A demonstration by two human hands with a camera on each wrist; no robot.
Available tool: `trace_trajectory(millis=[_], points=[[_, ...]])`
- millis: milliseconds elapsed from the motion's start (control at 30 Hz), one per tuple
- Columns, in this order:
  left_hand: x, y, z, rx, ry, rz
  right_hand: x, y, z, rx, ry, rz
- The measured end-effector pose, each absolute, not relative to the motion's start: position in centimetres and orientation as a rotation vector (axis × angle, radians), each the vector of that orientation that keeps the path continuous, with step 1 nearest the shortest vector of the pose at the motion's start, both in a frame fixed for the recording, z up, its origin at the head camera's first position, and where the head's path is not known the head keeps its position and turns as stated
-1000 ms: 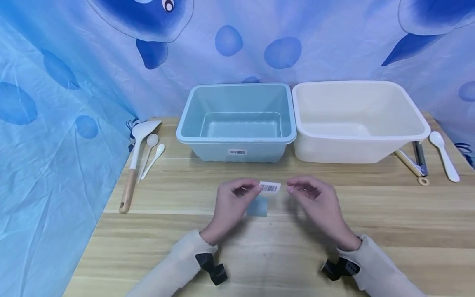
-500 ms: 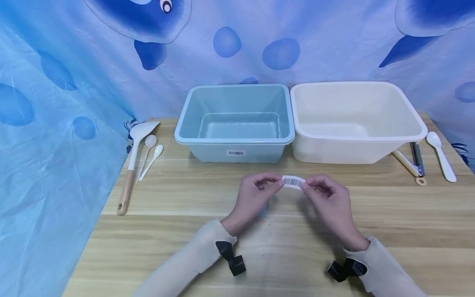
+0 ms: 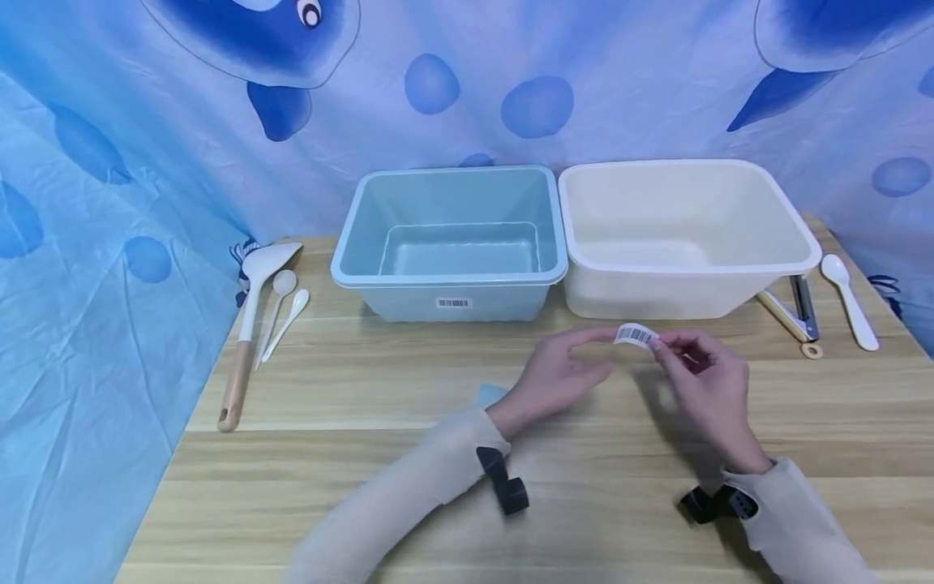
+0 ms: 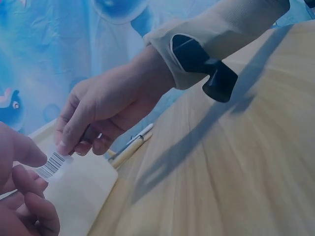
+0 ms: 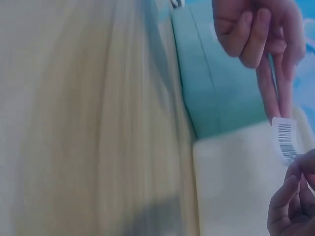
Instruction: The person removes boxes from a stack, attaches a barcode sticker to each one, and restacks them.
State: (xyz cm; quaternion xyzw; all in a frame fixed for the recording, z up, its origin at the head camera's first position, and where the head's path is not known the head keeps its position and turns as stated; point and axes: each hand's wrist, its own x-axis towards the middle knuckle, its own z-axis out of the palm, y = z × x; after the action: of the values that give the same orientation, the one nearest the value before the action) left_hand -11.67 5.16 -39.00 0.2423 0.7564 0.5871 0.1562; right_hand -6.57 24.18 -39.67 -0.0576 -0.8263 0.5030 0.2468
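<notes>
Pinching one end of a barcode label point(image 3: 633, 334) between thumb and finger, the right hand point(image 3: 706, 385) holds it above the wooden table point(image 3: 584, 503), in front of the white bin point(image 3: 657, 294). The left hand point(image 3: 558, 375) reaches its straightened fingers to the label's other end, thumb spread wide of them. Another barcode sticker point(image 3: 453, 302) sits on the blue bin's point(image 3: 394, 302) front wall.

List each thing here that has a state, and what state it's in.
Held barcode label: bent, pinched at one end
Right grip: pinching that label
Left grip: two fingers extended, thumb off that label
Blue bin: upright, open-topped
Bin label: flat against blue bin's front
White bin: upright, open-topped
Blue sheet: partly hidden
Spatula: lying down
</notes>
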Motion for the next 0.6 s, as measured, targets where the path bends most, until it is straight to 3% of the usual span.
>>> trace_trajectory(millis=[300, 600], points=[[-13.1, 8.7, -39.4, 0.838, 2.308, 1.566, -8.6, 26.7, -40.1, -0.255, -2.231, 1.29], [-14.0, 10.4, -39.7, 0.756, 2.274, 1.562, -10.1, 27.7, -40.9, -0.311, -2.19, 1.315]])
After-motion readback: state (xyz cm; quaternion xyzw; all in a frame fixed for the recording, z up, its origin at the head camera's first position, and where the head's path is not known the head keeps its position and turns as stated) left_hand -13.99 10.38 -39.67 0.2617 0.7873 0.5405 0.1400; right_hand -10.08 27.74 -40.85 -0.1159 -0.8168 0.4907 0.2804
